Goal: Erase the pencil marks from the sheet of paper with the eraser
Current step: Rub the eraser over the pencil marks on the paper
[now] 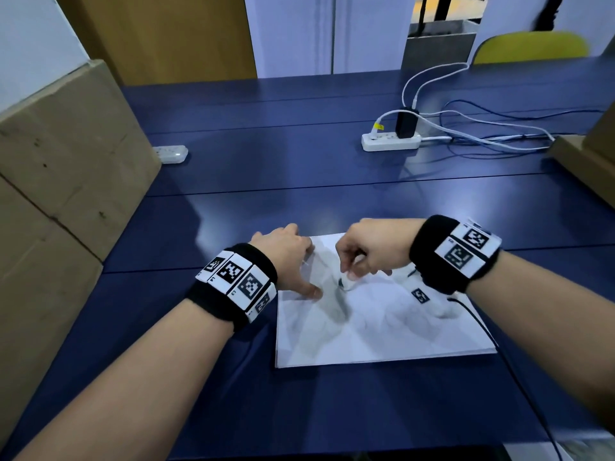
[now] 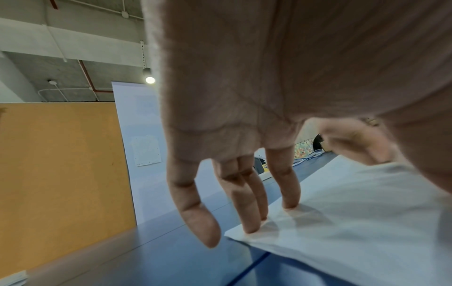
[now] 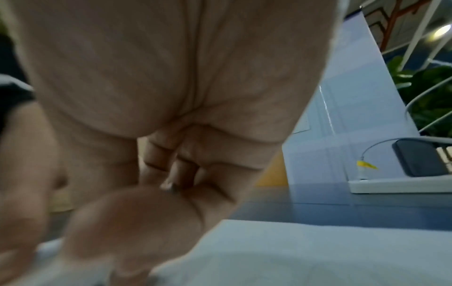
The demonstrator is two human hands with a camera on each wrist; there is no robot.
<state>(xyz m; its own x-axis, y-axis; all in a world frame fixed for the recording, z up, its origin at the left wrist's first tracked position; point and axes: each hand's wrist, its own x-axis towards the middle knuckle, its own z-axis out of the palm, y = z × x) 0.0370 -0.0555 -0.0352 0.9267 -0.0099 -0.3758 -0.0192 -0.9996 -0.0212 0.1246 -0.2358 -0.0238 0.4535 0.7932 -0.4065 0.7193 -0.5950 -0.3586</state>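
The thin, floppy sheet of paper lies on the counter at 6 o'clock; left hand, fingers spread, pins its 9 o'clock edge. Right hand pinches the small, soft eraser mid-sheet.

Eraser mostly hidden by right hand; right wrist view blurred.

Cardboard boxes left, power strip beyond.
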